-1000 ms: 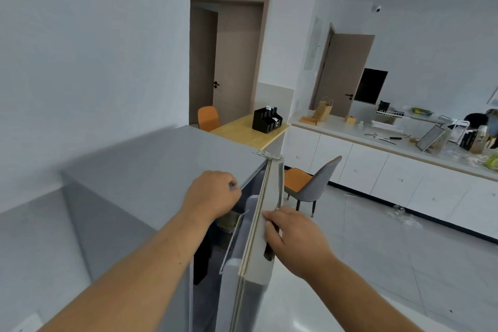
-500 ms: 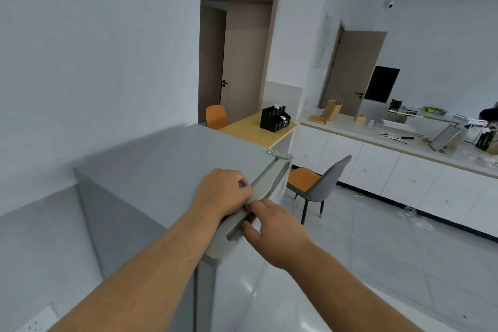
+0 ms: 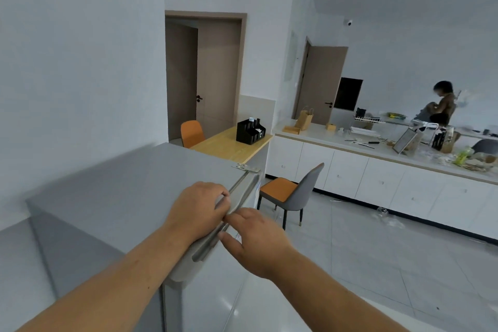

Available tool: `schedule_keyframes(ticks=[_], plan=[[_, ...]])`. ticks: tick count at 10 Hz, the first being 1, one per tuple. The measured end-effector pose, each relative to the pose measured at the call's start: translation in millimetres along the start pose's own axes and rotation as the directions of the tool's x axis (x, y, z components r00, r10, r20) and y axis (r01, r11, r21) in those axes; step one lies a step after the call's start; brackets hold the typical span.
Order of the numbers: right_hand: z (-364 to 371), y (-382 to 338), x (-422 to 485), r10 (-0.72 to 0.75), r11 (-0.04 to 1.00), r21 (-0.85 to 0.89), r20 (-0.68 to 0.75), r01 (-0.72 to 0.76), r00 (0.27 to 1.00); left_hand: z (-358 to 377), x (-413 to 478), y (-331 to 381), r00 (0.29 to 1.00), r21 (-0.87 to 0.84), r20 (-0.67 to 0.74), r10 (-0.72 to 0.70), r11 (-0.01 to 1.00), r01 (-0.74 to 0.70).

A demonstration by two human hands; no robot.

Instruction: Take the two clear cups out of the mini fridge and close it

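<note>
The grey box-shaped mini fridge [image 3: 113,183] stands against the white wall, and everything in the room can be placed from it. Its door [image 3: 215,291] sits nearly flush with the cabinet, with only a thin seam showing along the top front edge. The person's left hand [image 3: 196,213] lies on the fridge's flat top at that front edge, fingers [image 3: 219,201] curled down over the lip as if gripping the edge itself. The right hand [image 3: 256,237] is just in front of the fridge, pressed against the upper edge of the door, its fingers [image 3: 231,219] loosely bent and touching the door's grey strip; it holds nothing that can be lifted. The two hands almost touch each other across the seam. A small metal hinge plate [image 3: 246,168] sits at the fridge's far top corner.

The two clear cups are not visible anywhere; the fridge's inside is hidden behind the door.

Beyond the fridge stands a wooden-topped counter [image 3: 229,144] carrying a black desk organiser [image 3: 250,132], with an orange chair [image 3: 191,133] beside it. To the fridge's right, a grey chair with an orange seat [image 3: 292,191] stands on the tiled floor. Farther right runs a long white counter [image 3: 377,170] cluttered with small items, where another person [image 3: 442,106] stands.
</note>
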State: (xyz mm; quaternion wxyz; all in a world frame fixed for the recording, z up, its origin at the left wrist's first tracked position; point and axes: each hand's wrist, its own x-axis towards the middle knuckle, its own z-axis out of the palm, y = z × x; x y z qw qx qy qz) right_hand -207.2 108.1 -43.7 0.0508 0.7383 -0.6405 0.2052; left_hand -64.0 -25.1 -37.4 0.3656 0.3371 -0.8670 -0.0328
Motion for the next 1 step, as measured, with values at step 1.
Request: schedule_keyframes(ticks=[1], plan=[[-19.9,17.1,-2.0,0.038,0.999,-0.028,-0.102,-0.041,0.994,-1.3,6.8,16.9,0.997,0.016,-0.068,0.020,1.000,-0.019]])
